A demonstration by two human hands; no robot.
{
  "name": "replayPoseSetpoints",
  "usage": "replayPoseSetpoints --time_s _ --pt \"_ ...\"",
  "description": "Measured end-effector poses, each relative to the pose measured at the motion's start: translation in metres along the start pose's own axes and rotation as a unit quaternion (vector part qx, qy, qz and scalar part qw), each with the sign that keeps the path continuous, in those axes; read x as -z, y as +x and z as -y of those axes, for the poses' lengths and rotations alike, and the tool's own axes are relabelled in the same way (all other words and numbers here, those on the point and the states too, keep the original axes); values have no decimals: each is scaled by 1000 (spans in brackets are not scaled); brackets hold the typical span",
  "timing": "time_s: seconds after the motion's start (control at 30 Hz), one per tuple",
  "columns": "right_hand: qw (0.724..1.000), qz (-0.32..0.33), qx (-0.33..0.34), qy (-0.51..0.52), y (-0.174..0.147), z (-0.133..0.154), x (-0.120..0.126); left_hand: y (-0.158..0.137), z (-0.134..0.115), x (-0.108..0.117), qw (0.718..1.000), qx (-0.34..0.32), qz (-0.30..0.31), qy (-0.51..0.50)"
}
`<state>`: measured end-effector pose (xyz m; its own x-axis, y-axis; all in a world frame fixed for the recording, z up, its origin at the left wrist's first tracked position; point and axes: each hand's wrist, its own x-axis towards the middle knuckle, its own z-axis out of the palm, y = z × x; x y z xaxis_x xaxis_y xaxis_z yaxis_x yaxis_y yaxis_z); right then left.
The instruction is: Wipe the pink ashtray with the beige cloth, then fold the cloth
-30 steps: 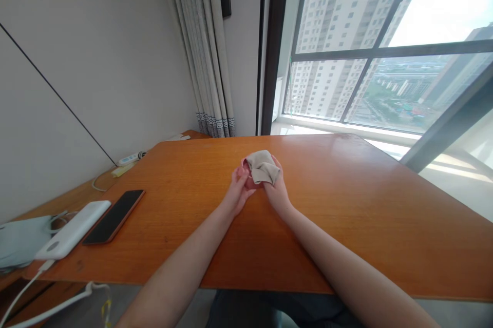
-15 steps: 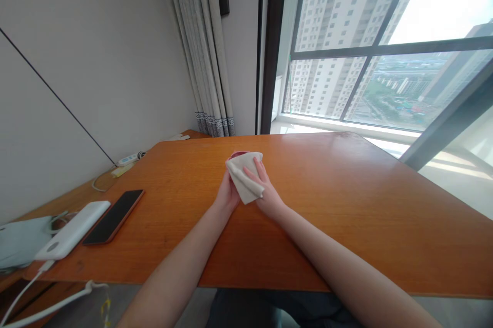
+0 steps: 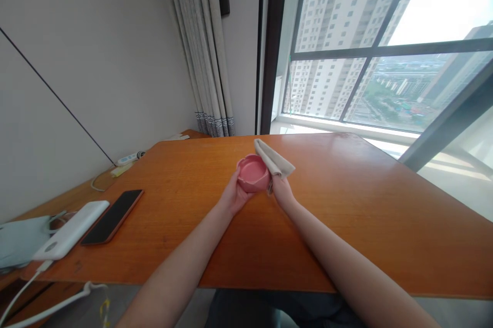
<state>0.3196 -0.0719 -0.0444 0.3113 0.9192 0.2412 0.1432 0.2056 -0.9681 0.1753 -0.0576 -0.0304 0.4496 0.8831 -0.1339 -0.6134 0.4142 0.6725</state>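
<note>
A small pink bowl (image 3: 253, 169) with a wavy rim is tilted toward me above the middle of the table. My left hand (image 3: 235, 195) grips it from the left and below, thumb near the rim. On the bowl's right side, my right hand (image 3: 282, 190) holds a folded off-white cloth (image 3: 274, 157). The cloth stands up beyond the fingers and hides most of them. It meets the bowl's right edge, and the bowl's inside shows.
Both forearms cross the brown wooden table (image 3: 365, 205). To the left lie a black phone (image 3: 113, 216), a white power bank (image 3: 73, 229) with a cable, and a pale grey pouch (image 3: 23, 240). Farther back is a power strip (image 3: 127, 160) by the wall.
The cloth has moved from over the bowl to its right side with my right hand. The bowl, mostly covered before, now shows its inside, and my left hand has shifted slightly right.
</note>
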Motion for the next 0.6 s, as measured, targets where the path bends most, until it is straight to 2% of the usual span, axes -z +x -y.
replayPoseSetpoints --time_s 0.1,0.17,0.23,0.3,0.37,0.4,0.5,0.53,0.6 --pt "999 -32 -32 22 -18 -2 -25 4 7 0 996 -83 -21 -11" --pt "999 -36 -17 26 -25 -2 -36 6 10 2 991 -132 -32 -4" --pt "999 -38 2 19 -23 -2 -37 7 11 3 989 -148 -13 16" --pt "999 -48 16 4 -14 -2 -27 4 9 3 991 -121 24 42" --pt "999 -47 22 -2 0 0 -10 0 5 2 994 -62 50 69" --pt "1000 -25 18 1 7 1 0 -2 3 2 995 -23 55 84" --pt "995 96 -11 31 21 3 21 -5 -1 4 988 74 41 132" --pt "992 120 -22 41 22 2 24 -4 -1 5 986 84 27 141" --pt "992 105 -43 57 20 -1 20 0 1 8 990 61 -2 130"
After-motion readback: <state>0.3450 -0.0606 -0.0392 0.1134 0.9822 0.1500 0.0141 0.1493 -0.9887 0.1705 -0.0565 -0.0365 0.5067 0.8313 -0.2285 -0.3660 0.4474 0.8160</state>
